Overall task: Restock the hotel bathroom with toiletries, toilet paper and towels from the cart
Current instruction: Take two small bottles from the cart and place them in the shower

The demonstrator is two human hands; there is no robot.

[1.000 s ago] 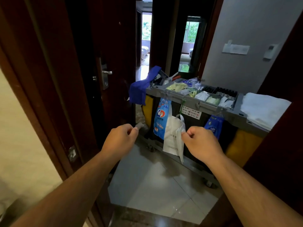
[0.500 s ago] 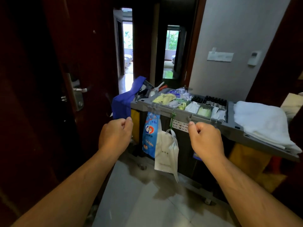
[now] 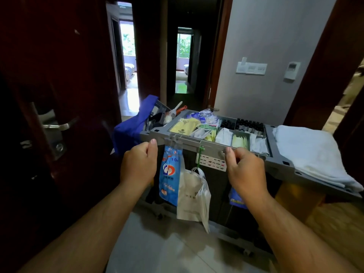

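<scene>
Barely started, just reaching the cart (image 3: 197,143).

Left hand (image 3: 138,164) and right hand (image 3: 245,170) curled loosely, empty; towels (image 3: 307,152) and toiletries (image 3: 222,133) still untouched.

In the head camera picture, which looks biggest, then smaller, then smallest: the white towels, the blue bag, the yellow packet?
1. Towels, biggest.
2. Blue bag.
3. Yellow packet, smallest.
The packet lies farther from the camera than the bag, so it may look smaller than it is.

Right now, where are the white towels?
In the head view, the folded white towels lie on the right end of the grey cart top, just right of the tray of small dark bottles, beyond the right hand.
</scene>
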